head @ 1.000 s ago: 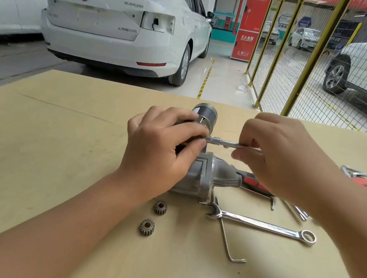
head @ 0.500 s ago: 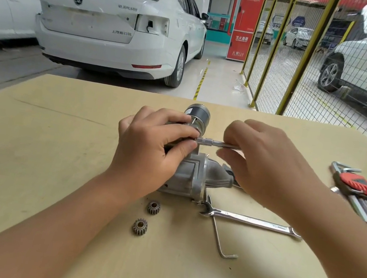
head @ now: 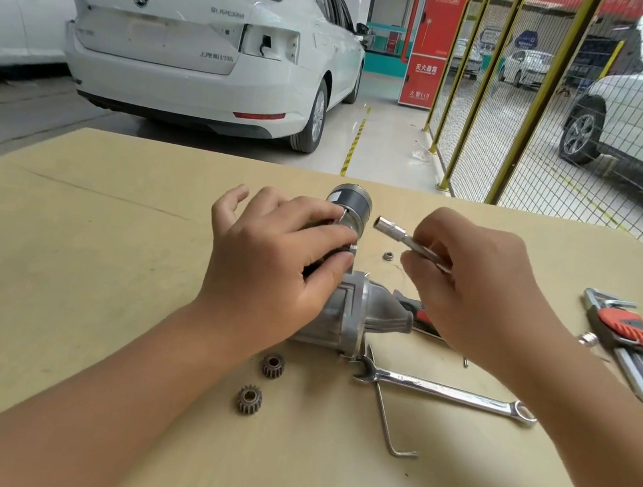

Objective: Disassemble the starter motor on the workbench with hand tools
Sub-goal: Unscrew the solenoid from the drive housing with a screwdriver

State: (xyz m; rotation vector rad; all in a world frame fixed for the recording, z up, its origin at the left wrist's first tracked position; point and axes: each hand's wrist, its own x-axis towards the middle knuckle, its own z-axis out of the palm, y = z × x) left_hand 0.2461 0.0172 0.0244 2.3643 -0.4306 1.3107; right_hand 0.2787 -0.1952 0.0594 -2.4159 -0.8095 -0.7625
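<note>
A person's two bare hands worked over a pale wooden workbench [head: 101, 292], seen from above. The starter motor [head: 359, 312] lay on its side near the middle of the bench, its grey housing toward the viewer and a smaller dark cylinder [head: 350, 202] at the far end. The left hand [head: 274, 265] lay over the top of the motor, fingers curled round its upper part and thumb pressed against it. The right hand [head: 473, 284] was raised just beside the motor, fingers pinching the shaft of a slim socket driver [head: 405, 237], whose open socket end pointed toward the cylinder without touching it. A small loose nut [head: 388, 256] lay on the bench between the hands. Nearer the viewer lay two small gears [head: 260, 383], a combination wrench [head: 447, 393] touching the motor's flange, and a bent metal rod [head: 387, 426]. At the right sat a red-handled hex key set [head: 634, 335].
</note>
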